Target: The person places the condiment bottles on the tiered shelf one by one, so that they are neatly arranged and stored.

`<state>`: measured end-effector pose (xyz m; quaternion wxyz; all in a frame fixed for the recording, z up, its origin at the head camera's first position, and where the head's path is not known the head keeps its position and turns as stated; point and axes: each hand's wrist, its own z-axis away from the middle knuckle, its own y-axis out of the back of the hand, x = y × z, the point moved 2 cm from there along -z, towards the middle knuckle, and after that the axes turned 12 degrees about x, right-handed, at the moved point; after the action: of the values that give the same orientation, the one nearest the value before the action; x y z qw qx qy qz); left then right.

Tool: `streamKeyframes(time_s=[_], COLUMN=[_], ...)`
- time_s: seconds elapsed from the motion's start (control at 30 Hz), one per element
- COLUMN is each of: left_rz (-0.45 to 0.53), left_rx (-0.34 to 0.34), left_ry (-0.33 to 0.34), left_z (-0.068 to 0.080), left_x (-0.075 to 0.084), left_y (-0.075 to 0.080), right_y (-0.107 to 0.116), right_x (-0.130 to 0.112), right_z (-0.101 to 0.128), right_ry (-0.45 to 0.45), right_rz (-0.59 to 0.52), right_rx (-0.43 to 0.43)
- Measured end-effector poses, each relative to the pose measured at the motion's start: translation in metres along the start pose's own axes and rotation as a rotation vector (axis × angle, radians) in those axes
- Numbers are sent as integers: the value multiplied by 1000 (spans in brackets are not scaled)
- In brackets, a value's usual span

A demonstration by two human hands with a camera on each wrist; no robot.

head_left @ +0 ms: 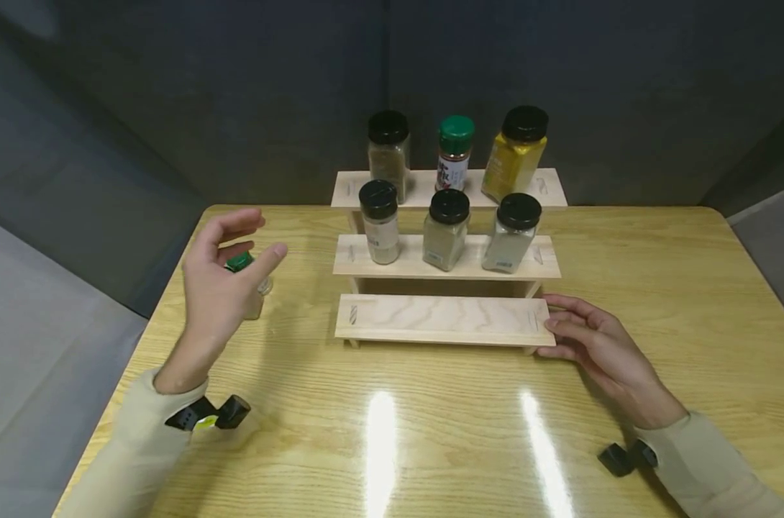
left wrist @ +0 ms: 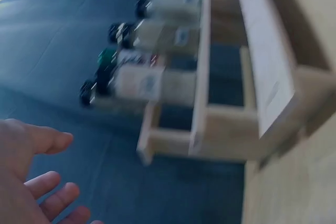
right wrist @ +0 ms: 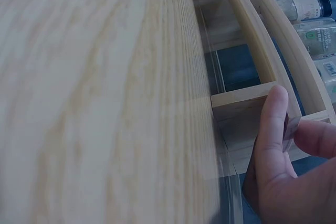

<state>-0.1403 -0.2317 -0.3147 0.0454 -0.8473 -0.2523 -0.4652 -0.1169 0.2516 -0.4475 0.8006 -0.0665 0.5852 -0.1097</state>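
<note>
My left hand point(head_left: 252, 241) hovers above the table's left side with its fingers spread and holds nothing. Just behind it a small green-lidded jar point(head_left: 239, 262) stands on the table, partly hidden by the palm. In the left wrist view that hand point(left wrist: 31, 182) is open and empty. My right hand point(head_left: 550, 325) pinches the right end of the bare bottom shelf of a three-step wooden spice rack point(head_left: 444, 316). The right wrist view shows the thumb and a finger of this hand point(right wrist: 291, 119) on either side of the rack's end piece point(right wrist: 247, 98).
The middle step carries three black-lidded jars point(head_left: 447, 229). On the top step stand a black-lidded jar, a green-lidded jar point(head_left: 454, 152) and a yellow spice jar point(head_left: 516, 152). The wooden table point(head_left: 431, 417) backs onto dark fabric walls. The rack point(left wrist: 210, 124) appears blurred in the left wrist view.
</note>
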Motion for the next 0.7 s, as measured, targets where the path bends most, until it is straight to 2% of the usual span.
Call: streamKeyframes(time_s=[0.2, 0.43, 0.57, 0.7], left_rz=[-57, -158, -195, -160], left_rx=[75, 157, 166, 152], left_ry=[55, 131, 185, 285], left_z=[-18, -30, -32, -29], left_x=[-1, -19, -31, -45], left_y=[34, 71, 87, 99], right_y=[1, 1, 1, 1], right_x=[0, 0, 1, 1], right_z=[0, 0, 0, 0], right_ry=[3, 7, 5, 8], right_rz=[-5, -16, -9, -5], right_rx=[-3, -9, -1, 1])
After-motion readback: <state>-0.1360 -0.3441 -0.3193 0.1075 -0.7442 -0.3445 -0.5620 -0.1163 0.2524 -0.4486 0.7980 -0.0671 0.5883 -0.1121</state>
